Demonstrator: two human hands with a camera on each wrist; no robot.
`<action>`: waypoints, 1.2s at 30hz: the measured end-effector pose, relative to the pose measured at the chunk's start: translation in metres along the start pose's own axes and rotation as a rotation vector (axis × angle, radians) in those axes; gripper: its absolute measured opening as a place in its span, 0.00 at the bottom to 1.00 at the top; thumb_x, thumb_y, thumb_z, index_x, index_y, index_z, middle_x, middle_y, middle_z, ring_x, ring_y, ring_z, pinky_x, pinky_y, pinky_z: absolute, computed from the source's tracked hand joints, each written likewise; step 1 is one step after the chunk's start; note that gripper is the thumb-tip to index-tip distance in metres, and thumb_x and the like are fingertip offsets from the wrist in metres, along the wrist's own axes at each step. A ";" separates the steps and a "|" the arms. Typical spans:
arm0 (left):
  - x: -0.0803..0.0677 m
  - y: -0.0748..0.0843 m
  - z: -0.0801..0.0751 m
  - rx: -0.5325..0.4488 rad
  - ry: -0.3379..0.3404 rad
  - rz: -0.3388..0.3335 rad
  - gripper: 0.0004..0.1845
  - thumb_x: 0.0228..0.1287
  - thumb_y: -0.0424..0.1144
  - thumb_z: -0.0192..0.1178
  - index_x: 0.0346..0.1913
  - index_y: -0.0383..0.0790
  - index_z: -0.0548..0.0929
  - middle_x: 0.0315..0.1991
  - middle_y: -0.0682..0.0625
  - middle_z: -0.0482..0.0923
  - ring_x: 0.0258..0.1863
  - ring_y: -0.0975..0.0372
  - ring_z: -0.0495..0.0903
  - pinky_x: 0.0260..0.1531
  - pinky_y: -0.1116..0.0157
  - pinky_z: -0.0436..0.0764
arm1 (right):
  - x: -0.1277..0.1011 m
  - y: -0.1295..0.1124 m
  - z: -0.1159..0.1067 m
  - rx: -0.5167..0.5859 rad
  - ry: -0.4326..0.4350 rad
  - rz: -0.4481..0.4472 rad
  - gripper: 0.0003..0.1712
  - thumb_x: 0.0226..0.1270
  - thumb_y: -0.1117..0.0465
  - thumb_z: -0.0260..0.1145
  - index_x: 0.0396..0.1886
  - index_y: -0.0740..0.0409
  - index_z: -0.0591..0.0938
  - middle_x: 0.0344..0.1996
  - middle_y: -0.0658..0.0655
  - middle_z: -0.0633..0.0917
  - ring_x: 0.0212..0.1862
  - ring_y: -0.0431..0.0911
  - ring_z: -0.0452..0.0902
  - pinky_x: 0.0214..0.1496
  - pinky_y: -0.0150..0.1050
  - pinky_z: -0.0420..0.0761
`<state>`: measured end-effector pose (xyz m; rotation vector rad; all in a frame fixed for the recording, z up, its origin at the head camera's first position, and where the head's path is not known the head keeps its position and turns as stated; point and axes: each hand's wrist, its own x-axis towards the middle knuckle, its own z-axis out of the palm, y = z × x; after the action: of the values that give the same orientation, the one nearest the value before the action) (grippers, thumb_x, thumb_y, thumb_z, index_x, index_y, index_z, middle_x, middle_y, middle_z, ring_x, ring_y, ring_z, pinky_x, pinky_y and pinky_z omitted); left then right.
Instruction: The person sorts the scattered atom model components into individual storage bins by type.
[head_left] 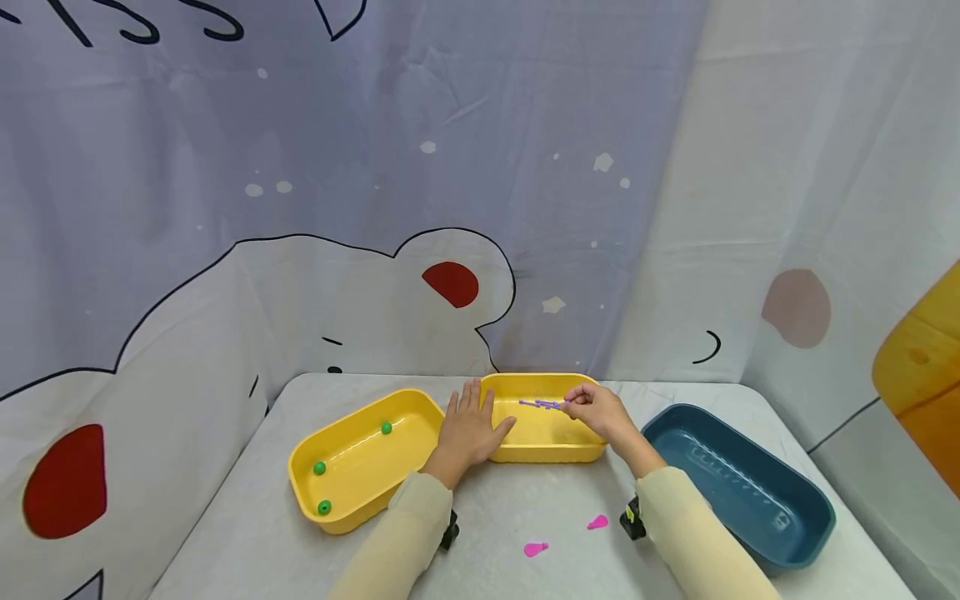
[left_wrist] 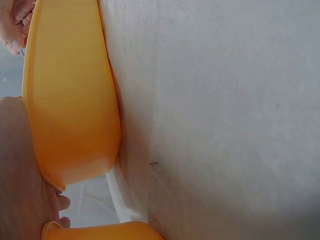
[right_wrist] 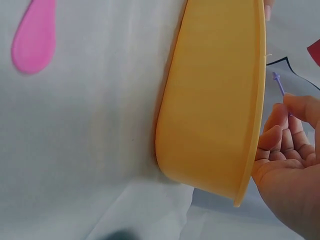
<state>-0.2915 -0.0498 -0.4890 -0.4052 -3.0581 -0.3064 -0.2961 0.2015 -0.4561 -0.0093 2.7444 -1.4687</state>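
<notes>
My right hand pinches a thin purple stick with small knobs between thumb and forefinger, over the middle yellow bin. In the right wrist view, the tip of the purple stick points away from the thumb, beyond the bin's rim. The left hand lies with straight, spread fingers across the left end of that same bin, beside the neighbouring yellow bin. Its palm partly hides the corner where the two bins come close together.
Several green balls lie in the left yellow bin. A dark blue bin stands on the right. Two pink spoon-like pieces, one nearer and one farther, lie on the white table. A printed curtain hangs behind.
</notes>
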 end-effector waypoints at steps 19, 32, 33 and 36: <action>0.000 0.003 0.005 0.002 -0.020 0.002 0.45 0.75 0.70 0.34 0.81 0.42 0.55 0.82 0.40 0.43 0.81 0.49 0.43 0.79 0.48 0.43 | 0.004 -0.001 -0.009 -0.029 0.042 0.007 0.11 0.71 0.54 0.68 0.43 0.57 0.82 0.37 0.59 0.88 0.45 0.60 0.82 0.43 0.41 0.75; 0.002 0.001 0.002 0.028 -0.023 0.002 0.44 0.74 0.70 0.34 0.81 0.42 0.56 0.82 0.39 0.45 0.81 0.47 0.43 0.78 0.47 0.45 | -0.018 -0.004 -0.036 -0.055 0.007 0.023 0.15 0.74 0.50 0.64 0.49 0.56 0.81 0.43 0.58 0.86 0.48 0.54 0.82 0.49 0.44 0.80; 0.002 0.001 0.002 0.028 -0.018 0.003 0.44 0.75 0.70 0.34 0.80 0.41 0.56 0.82 0.39 0.45 0.81 0.47 0.44 0.78 0.47 0.45 | -0.020 -0.004 -0.038 -0.069 0.006 0.016 0.16 0.75 0.49 0.63 0.50 0.56 0.81 0.44 0.58 0.86 0.49 0.54 0.82 0.50 0.45 0.80; 0.003 0.000 0.001 0.031 -0.011 0.007 0.45 0.74 0.70 0.33 0.80 0.41 0.57 0.82 0.39 0.45 0.81 0.47 0.44 0.78 0.47 0.45 | -0.028 -0.001 -0.047 -0.122 0.014 -0.022 0.19 0.76 0.49 0.62 0.54 0.58 0.81 0.50 0.59 0.85 0.54 0.57 0.80 0.55 0.50 0.80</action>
<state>-0.2947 -0.0488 -0.4899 -0.4179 -3.0670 -0.2565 -0.2697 0.2403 -0.4286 -0.0323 2.8498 -1.3084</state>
